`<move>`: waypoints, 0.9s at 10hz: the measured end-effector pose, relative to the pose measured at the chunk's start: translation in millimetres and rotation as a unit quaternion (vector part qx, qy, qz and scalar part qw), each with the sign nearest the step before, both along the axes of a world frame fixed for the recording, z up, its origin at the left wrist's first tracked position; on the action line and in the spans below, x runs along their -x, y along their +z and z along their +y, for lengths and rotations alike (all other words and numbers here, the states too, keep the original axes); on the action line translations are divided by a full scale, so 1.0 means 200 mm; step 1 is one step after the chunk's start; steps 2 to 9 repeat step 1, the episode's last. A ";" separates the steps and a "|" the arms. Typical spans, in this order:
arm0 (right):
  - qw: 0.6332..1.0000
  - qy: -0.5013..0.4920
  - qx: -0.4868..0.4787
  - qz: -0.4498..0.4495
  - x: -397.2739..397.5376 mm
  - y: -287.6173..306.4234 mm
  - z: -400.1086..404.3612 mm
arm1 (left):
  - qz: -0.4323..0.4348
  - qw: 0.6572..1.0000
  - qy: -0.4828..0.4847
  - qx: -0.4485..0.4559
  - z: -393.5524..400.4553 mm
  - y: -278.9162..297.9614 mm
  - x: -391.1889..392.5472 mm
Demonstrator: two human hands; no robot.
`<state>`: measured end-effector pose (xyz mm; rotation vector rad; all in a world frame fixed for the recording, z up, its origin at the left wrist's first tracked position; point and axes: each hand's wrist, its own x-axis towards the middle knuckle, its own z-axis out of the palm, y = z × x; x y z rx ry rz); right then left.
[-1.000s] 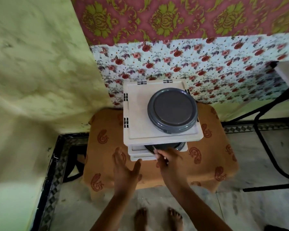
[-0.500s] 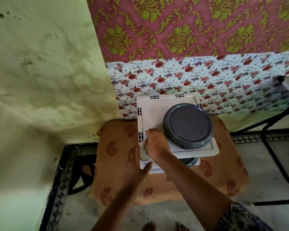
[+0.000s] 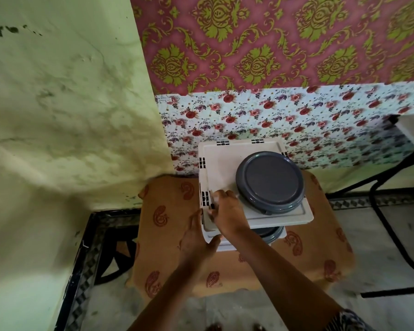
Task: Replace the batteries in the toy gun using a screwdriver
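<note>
Right hand [image 3: 227, 211] is on the near-left corner of the cream square plastic tray [image 3: 225, 161], fingers curled down over something slim and dark at the tray's edge. It could be the screwdriver, but the blur there is too heavy to call it. Whether those fingers pinch it or just press on it, I cannot tell.

Left hand [image 3: 196, 237] sits just below and left of that tray corner, fingers straight and loosely together, thumb out to the right, touching the corner of a second cream tray [image 3: 279, 235] stacked underneath.

On the top tray, right of the right hand, lies a round grey plastic lid [image 3: 270, 180], flat and nearly touching the knuckles. Another grey rim [image 3: 265, 236] peeks out beneath the tray on the near side.

The trays stand on a low desk draped in an orange cloth with red paisley marks [image 3: 167, 225]. Behind the trays runs a floral-print wall panel [image 3: 320, 120].

No toy gun and no batteries show anywhere around the trays.
</note>
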<state>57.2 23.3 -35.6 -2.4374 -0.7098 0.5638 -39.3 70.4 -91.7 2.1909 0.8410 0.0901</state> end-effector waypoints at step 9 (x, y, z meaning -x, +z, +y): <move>0.999 -0.028 -0.034 0.028 0.02 0.01 -0.07 | -0.013 0.999 0.023 0.017 -0.02 0.05 0.01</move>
